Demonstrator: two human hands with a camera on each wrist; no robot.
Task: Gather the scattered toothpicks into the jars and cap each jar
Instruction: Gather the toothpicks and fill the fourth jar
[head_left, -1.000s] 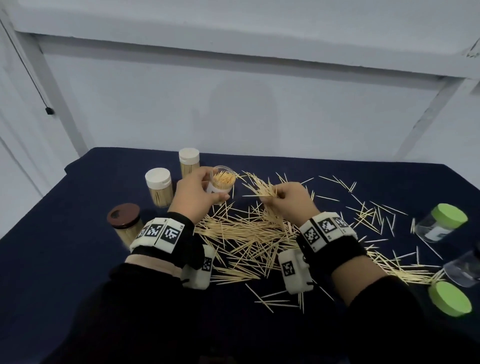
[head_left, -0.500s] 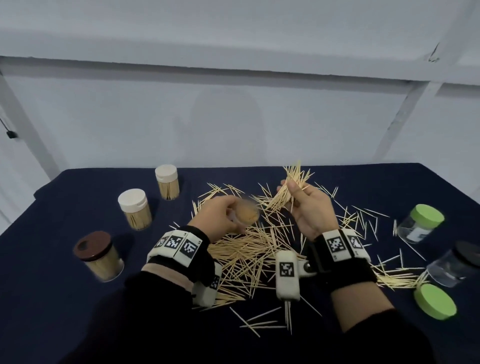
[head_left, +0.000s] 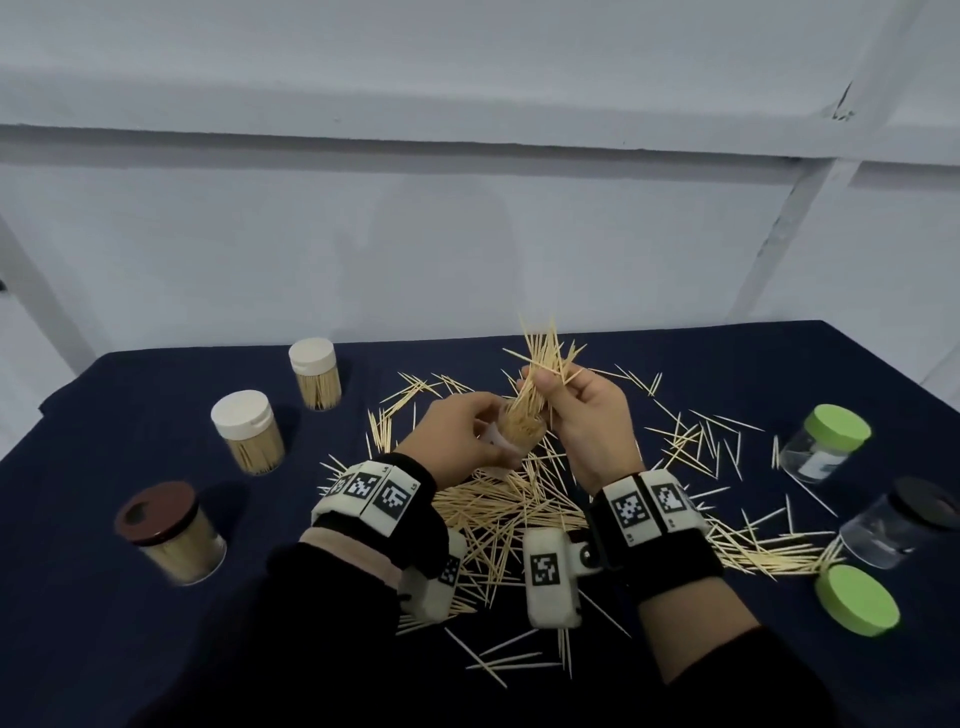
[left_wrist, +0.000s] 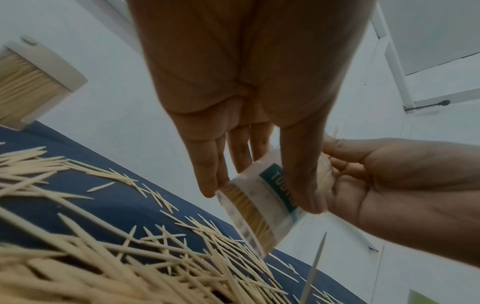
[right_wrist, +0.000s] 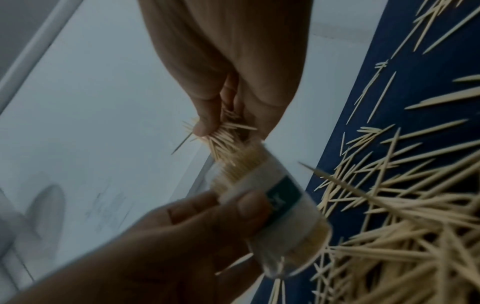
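The worktop (head_left: 156, 649) wears a dark navy cloth, strewn with pale straw-coloured toothpicks (head_left: 498, 514). Two jars have cream caps (head_left: 241, 415), one a reddish-brown lid (head_left: 154, 510), one a black lid (head_left: 922, 501). Two lids are lime green (head_left: 857, 599). The held jar's (left_wrist: 262, 207) white label carries a teal band. The wristbands (head_left: 644, 506) show black-and-white square codes.

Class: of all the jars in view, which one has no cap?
The labelled jar gripped in the left hand; its mouth is open, taking toothpicks. All others wear caps.
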